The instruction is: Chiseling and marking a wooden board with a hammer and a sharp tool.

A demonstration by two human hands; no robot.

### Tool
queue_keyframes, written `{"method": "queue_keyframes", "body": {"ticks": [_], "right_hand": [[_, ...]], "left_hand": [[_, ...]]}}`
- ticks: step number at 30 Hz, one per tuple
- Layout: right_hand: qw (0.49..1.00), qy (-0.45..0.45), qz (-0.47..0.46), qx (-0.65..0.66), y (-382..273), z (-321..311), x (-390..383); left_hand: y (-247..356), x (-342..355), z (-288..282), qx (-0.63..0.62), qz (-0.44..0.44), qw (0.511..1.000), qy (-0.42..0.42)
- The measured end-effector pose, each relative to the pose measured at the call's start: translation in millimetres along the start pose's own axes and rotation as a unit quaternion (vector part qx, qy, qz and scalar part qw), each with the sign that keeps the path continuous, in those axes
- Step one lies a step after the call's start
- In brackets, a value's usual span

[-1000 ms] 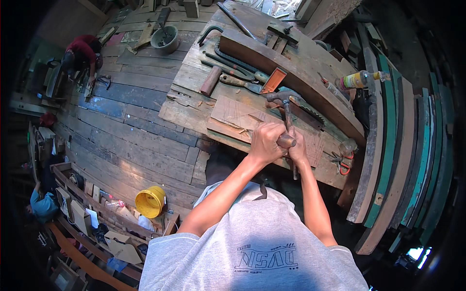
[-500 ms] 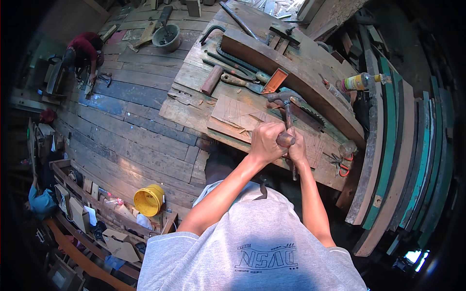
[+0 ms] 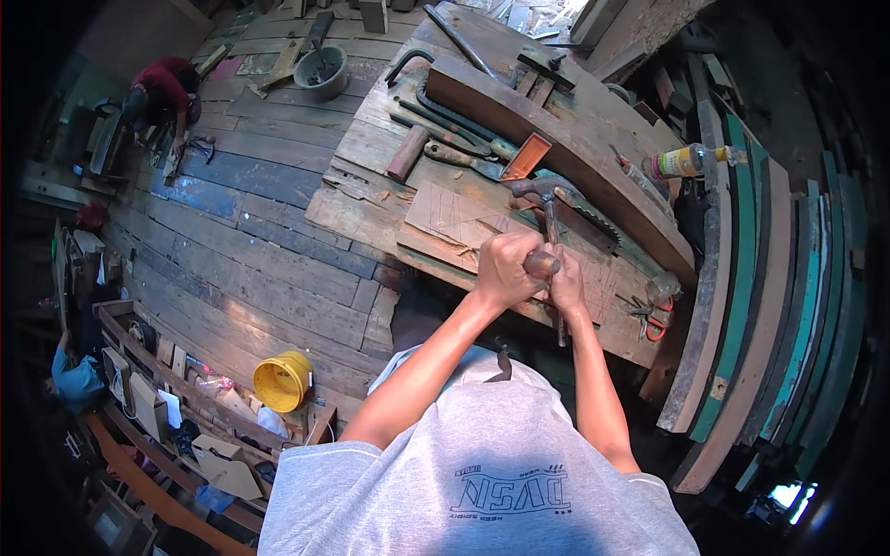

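Over the near edge of the workbench, my left hand is closed around a tool with a round wooden handle; its working end is hidden, so I cannot tell its kind. Right beside it, my right hand is wrapped about the handle of a claw hammer, whose head points away from me. Beneath both hands lies a flat board with pencil lines and a few wood shavings. A handsaw blade, an orange open box-like piece and a wooden mallet head lie farther back.
A long thick plank stands along the bench. Red-handled cutters and a bottle are at the right, beside stacked boards. A yellow bucket stands left; another person crouches at the far left.
Both hands keep their grips and nearly the same place. The tool handle in my left hand has tilted very slightly. Otherwise the view has only shifted a little.
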State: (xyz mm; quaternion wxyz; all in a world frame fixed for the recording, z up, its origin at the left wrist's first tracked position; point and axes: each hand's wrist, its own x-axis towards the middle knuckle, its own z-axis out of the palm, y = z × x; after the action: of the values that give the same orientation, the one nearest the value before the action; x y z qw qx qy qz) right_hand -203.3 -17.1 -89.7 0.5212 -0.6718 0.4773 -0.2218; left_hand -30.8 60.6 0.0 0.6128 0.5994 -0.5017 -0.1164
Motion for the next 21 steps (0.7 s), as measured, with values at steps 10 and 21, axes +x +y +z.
{"method": "queue_keyframes", "body": {"ticks": [10, 21], "right_hand": [[0.992, 0.127, 0.007, 0.025, -92.9, -61.9, -49.3], [0.942, 0.025, -0.112, -0.317, -191.6, -106.5, -107.5]], "left_hand": [[-24.0, 6.0, 4.5, -0.014, -0.055, 0.998, 0.041], [-19.5, 17.3, 4.7, -0.031, -0.048, 0.997, 0.06]]}}
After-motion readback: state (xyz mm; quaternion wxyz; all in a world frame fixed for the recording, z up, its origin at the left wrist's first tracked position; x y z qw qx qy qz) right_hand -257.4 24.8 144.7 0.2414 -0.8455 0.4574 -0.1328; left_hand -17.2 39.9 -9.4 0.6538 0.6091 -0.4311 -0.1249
